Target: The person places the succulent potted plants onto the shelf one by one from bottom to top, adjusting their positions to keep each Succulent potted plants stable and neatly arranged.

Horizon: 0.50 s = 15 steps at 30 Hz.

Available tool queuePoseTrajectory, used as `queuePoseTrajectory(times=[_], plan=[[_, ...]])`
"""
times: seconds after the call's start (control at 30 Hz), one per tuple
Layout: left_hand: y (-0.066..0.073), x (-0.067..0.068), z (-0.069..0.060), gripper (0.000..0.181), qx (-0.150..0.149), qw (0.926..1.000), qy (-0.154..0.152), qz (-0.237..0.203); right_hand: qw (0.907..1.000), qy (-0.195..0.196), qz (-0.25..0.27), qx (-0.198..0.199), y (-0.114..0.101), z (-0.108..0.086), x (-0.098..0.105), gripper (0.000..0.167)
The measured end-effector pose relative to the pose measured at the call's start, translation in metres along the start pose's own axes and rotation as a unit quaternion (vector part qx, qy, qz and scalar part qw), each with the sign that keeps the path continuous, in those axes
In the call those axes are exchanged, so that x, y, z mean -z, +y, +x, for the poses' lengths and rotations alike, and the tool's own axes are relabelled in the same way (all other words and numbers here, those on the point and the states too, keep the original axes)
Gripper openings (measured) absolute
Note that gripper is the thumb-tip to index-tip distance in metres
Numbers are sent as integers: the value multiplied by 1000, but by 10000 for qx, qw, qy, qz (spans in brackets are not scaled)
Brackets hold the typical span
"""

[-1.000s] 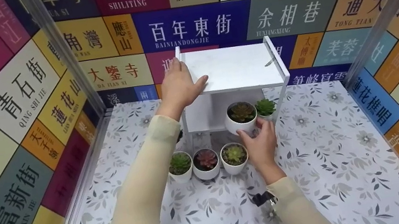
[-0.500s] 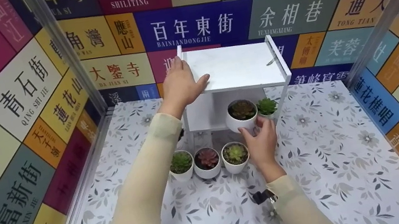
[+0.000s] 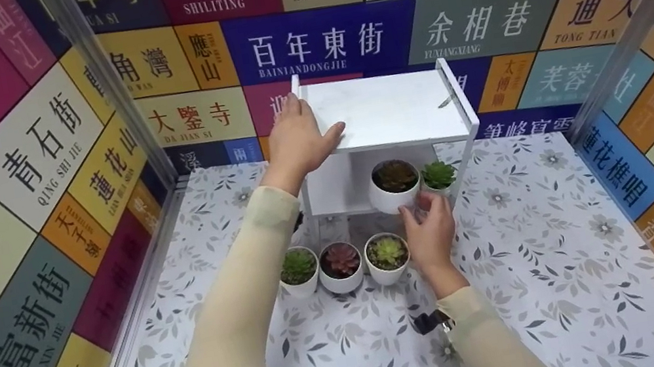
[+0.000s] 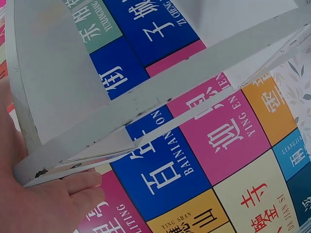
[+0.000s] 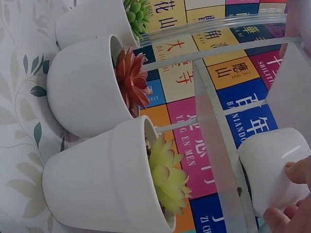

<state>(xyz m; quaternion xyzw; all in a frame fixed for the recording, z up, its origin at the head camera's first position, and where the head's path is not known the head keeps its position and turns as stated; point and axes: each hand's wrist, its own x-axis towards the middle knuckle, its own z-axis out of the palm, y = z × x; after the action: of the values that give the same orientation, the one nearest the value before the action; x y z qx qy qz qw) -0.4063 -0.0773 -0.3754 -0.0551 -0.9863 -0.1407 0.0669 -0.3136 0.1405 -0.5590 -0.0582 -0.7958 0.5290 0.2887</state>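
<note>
A small white shelf (image 3: 381, 109) stands at the back of the table in the head view. My left hand (image 3: 296, 139) grips its upper left side, thumb on the top board, fingers along the outside of the side rail. Below, my right hand (image 3: 431, 229) holds a white pot (image 3: 394, 197) with a dark brownish succulent, thumb and fingers on the pot's near right side. That pot is at the front of the middle board; whether its base touches the board cannot be told. In the right wrist view, thumb and fingertips touch the white pot (image 5: 274, 167).
A green succulent (image 3: 438, 175) sits right of the held pot. Before the shelf stand potted green (image 3: 297, 265), red (image 3: 340, 260) and yellow-green (image 3: 386, 253) succulents in a row. Another pot is mostly hidden behind my left forearm. Printed panels (image 3: 317, 42) surround the flowered tabletop (image 3: 555, 278).
The pot in my right hand has shifted slightly away from me, deeper over the middle board, and the thumb has slid a little to the right. My left hand stays on the shelf.
</note>
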Motion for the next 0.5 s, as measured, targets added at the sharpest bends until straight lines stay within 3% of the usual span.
queuePoseTrajectory(times=[0.5], plan=[[0,-3,2,104,-3,10000,9,74,9985,178,-434,292,5,0,0,19]])
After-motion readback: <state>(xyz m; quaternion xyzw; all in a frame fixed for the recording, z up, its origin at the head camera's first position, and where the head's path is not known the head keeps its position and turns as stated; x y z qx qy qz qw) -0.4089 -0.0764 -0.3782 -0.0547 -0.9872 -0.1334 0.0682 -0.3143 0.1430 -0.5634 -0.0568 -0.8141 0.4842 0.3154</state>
